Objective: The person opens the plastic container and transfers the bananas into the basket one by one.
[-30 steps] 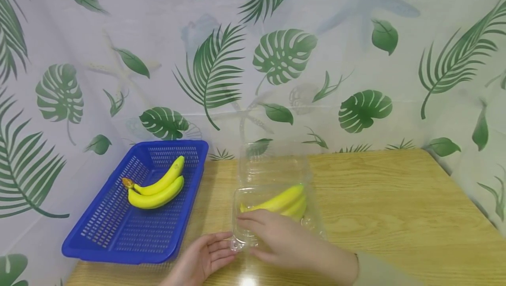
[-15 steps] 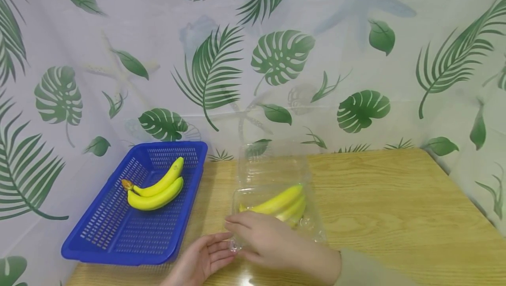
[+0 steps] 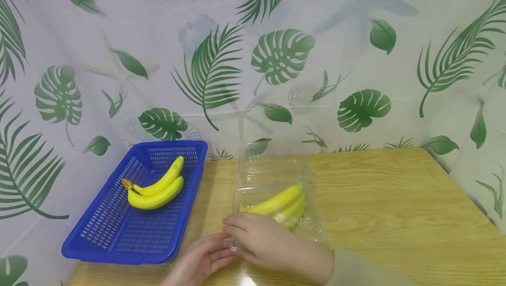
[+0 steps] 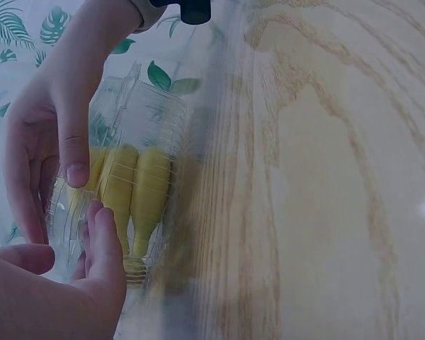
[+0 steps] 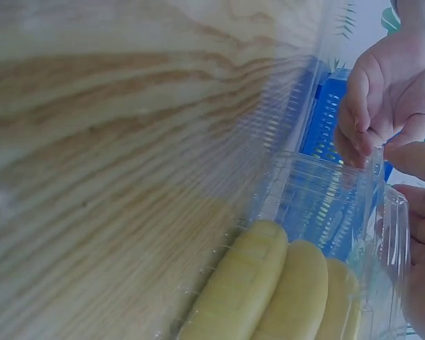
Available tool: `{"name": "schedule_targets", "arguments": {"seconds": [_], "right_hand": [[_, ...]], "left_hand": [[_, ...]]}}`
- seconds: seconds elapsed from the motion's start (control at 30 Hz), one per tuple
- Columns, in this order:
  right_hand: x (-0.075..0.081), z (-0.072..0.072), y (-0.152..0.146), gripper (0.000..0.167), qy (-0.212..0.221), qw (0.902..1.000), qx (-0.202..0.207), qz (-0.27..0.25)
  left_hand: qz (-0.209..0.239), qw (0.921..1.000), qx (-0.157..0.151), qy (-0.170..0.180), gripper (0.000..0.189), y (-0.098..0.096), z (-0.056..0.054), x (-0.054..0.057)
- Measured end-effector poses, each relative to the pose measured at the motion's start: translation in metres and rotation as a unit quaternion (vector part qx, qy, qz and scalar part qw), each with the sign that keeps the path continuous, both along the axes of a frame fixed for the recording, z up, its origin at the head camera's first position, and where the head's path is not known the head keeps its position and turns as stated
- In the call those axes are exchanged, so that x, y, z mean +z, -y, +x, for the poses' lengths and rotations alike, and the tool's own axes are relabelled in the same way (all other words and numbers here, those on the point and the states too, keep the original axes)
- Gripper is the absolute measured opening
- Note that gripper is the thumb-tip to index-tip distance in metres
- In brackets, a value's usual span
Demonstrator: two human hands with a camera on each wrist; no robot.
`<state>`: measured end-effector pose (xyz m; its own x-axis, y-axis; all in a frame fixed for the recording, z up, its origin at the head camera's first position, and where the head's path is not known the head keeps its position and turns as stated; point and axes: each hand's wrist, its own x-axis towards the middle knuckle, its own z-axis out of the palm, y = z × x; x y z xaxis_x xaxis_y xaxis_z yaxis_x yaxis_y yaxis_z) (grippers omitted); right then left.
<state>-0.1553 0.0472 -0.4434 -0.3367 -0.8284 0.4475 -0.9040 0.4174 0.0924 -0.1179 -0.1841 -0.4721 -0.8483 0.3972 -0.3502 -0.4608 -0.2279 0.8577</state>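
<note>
A clear plastic clamshell box [image 3: 315, 215] lies on the table with a bunch of bananas [image 3: 282, 200] inside. Behind it stretches a clear lid-like part [image 3: 272, 171]. At the box's near left corner my left hand [image 3: 205, 257] pinches the edge between thumb and fingers. My right hand [image 3: 269, 240] reaches across the front of the box and grips the rim near that same corner, hiding part of the bananas. In the left wrist view the right thumb [image 4: 74, 152] lies on one side of the rim. Through the clear wall in the right wrist view the bananas [image 5: 290, 290] lie side by side.
A blue plastic basket [image 3: 134, 257] stands at the left of the table, holding two joined bananas [image 3: 158, 191]. The wooden table [image 3: 387, 207] extends to the right. A leaf-printed cloth [image 3: 324, 57] hangs behind.
My right hand has shifted left and slightly down along the box toward its near left corner. The left thumb and fingers have drawn in on that corner. Box and basket stay put.
</note>
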Motion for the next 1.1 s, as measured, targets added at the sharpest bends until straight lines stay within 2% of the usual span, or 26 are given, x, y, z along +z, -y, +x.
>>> {"name": "schedule_targets", "arguments": {"seconds": [0.13, 0.37, 0.5, 0.67, 0.83, 1.1], "right_hand": [[-0.003, -0.001, 0.001, 0.037, -0.014, 0.9999, 0.002, -0.005], [-0.005, -0.002, 0.001, 0.037, -0.033, 0.9994, 0.004, -0.006], [-0.005, -0.003, 0.001, 0.036, -0.035, 0.9994, 0.005, 0.002], [-0.001, -0.004, 0.001, 0.03, -0.022, 0.9995, -0.005, 0.023], [0.001, -0.005, 0.001, 0.03, -0.021, 0.9996, 0.002, 0.016], [0.002, -0.005, 0.001, 0.035, -0.01, 0.9995, -0.002, 0.029]], "left_hand": [[0.005, 0.9999, -0.008, -0.005, 0.045, 0.001, 0.0, -0.003], [0.019, 0.9995, -0.022, -0.015, 0.034, 0.001, -0.001, -0.01], [0.011, 0.9992, -0.029, -0.024, 0.038, -0.001, -0.002, -0.011], [-0.009, 0.9991, -0.034, -0.023, 0.052, -0.002, -0.003, -0.011], [-0.02, 0.9987, -0.038, -0.026, 0.063, -0.002, -0.004, -0.011], [-0.022, 0.9989, -0.03, -0.029, 0.059, -0.003, -0.004, -0.01]]}}
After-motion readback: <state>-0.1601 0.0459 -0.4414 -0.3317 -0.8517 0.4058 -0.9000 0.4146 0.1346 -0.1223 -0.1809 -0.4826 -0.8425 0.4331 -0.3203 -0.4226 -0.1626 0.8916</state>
